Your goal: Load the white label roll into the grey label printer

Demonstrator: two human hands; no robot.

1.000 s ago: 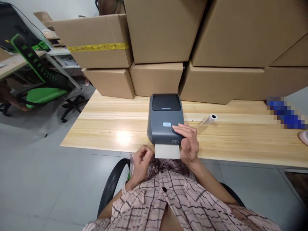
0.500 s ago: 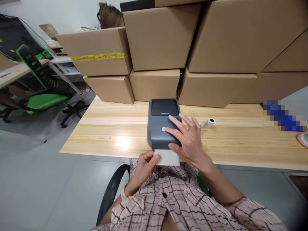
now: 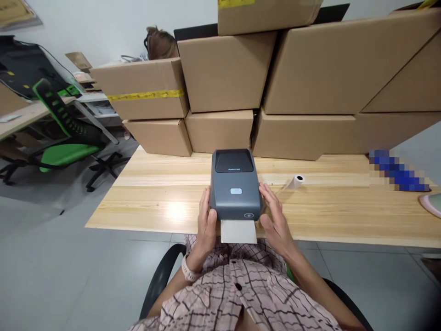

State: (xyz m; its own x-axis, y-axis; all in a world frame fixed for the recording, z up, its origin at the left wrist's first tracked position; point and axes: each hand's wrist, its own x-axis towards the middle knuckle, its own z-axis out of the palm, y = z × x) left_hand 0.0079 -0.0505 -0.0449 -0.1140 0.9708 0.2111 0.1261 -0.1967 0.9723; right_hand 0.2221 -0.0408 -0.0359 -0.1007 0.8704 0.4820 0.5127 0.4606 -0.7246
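Observation:
A dark grey label printer sits near the table's front edge, with a light-coloured button on its lid. A white paper label strip sticks out of its front slot and hangs over the edge. My left hand lies along the printer's left side, fingers stretched out. On the other side, my right hand has its fingertips at the printer's right wall, thumb spread apart near the front corner. Both hands are open. To the right of the printer lies a small white paper roll, its loose end trailing left.
Stacked cardboard boxes line the back of the wooden table. A pixelated blue object and a pink-rimmed item lie at the right. A green-black chair stands left. Behind the boxes a person's hair shows.
My left hand has let go of the label strip and moved to the printer's left side. My right hand has left the printer's top for its right side. The view has tilted up slightly.

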